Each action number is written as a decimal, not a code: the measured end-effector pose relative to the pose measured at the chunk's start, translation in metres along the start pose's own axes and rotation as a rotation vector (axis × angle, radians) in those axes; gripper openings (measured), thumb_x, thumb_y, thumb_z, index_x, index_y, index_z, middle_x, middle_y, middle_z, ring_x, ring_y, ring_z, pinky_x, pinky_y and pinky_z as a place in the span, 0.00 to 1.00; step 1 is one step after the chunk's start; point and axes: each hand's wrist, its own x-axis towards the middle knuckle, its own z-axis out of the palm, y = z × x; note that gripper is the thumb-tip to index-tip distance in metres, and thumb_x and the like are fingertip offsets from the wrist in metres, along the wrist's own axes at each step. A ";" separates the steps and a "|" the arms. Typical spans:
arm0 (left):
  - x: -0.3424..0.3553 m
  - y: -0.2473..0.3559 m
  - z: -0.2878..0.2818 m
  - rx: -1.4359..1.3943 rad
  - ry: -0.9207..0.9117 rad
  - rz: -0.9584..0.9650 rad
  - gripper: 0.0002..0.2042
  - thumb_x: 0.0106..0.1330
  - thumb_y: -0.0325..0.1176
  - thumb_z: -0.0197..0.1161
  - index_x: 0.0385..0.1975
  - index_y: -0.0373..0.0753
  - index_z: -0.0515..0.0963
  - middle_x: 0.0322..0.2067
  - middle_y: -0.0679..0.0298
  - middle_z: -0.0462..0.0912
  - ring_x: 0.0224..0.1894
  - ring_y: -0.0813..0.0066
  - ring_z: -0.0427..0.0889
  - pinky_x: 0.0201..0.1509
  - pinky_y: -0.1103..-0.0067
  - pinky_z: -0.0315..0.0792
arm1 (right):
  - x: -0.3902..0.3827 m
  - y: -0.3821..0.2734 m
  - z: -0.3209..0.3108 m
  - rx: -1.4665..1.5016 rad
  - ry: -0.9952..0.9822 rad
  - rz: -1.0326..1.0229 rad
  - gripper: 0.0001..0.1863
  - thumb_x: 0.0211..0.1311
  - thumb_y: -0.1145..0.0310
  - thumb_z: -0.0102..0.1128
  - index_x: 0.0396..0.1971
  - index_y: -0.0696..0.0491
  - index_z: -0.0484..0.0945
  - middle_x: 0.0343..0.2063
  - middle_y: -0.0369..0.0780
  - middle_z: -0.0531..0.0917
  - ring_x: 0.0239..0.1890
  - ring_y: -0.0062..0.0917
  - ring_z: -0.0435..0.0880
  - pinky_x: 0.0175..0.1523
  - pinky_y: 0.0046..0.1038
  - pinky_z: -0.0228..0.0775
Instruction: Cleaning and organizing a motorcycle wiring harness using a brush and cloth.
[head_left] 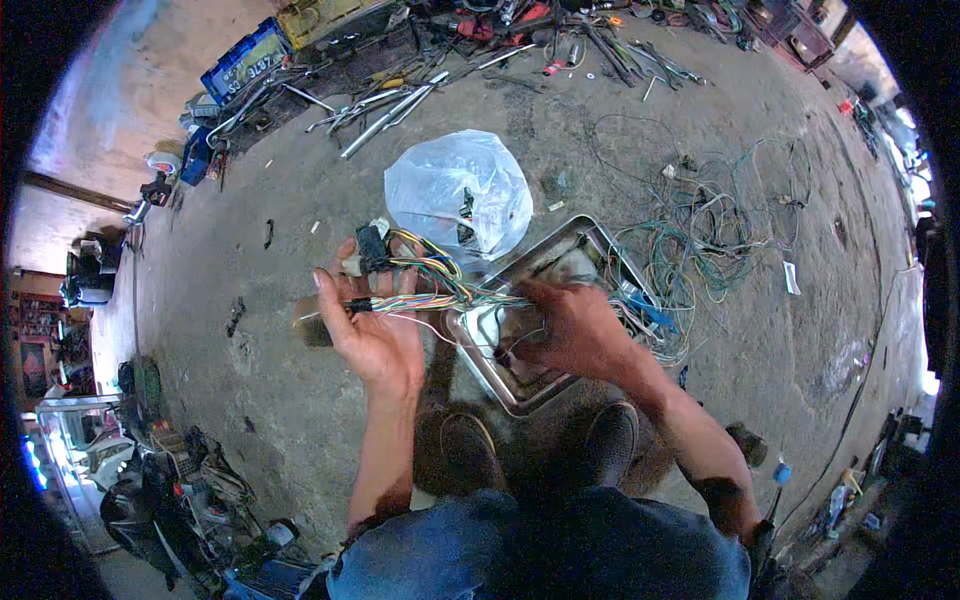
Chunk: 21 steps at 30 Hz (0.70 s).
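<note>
A wiring harness [430,272] of many coloured wires stretches between my two hands. My left hand [385,345] is turned palm up and supports its left end, with the fingers behind the wires and the thumb raised. A dark plug connector [372,247] rests at those fingertips, beside a pale one. My right hand [580,330] is closed round the bundle, above a rectangular metal tray [520,405]; its fingertips are partly hidden. Further loose wires hang over the tray's right side. Just beyond the harness sits a clear plastic bag [455,185] with small dark parts inside.
A tangle of greenish wires [715,235] spreads over the concrete floor to the right of the tray. Wrenches and other hand tools [395,110] lie along the far side. My shoes [610,440] are just below the tray. Assorted parts [150,510] crowd the lower left.
</note>
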 end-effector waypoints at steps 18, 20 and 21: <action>0.035 -0.027 -0.096 -0.193 0.348 0.000 0.15 0.68 0.46 0.62 0.39 0.39 0.75 0.41 0.54 0.84 0.45 0.55 0.85 0.59 0.57 0.79 | 0.016 0.095 0.033 0.012 0.132 -0.245 0.31 0.44 0.64 0.71 0.53 0.56 0.79 0.49 0.48 0.83 0.55 0.45 0.79 0.64 0.40 0.69; 0.033 -0.035 -0.115 -0.188 0.363 -0.017 0.16 0.67 0.46 0.63 0.40 0.38 0.75 0.39 0.55 0.84 0.44 0.54 0.85 0.56 0.60 0.81 | 0.012 0.109 0.037 -0.248 0.202 -0.133 0.30 0.44 0.67 0.69 0.53 0.54 0.79 0.49 0.45 0.81 0.59 0.40 0.75 0.71 0.41 0.59; 0.031 -0.039 -0.123 -0.174 0.363 -0.032 0.17 0.67 0.46 0.63 0.41 0.37 0.76 0.38 0.55 0.84 0.44 0.55 0.85 0.55 0.61 0.81 | 0.008 0.113 0.039 -0.233 0.204 -0.156 0.30 0.44 0.67 0.69 0.53 0.54 0.79 0.49 0.45 0.81 0.59 0.40 0.75 0.71 0.41 0.59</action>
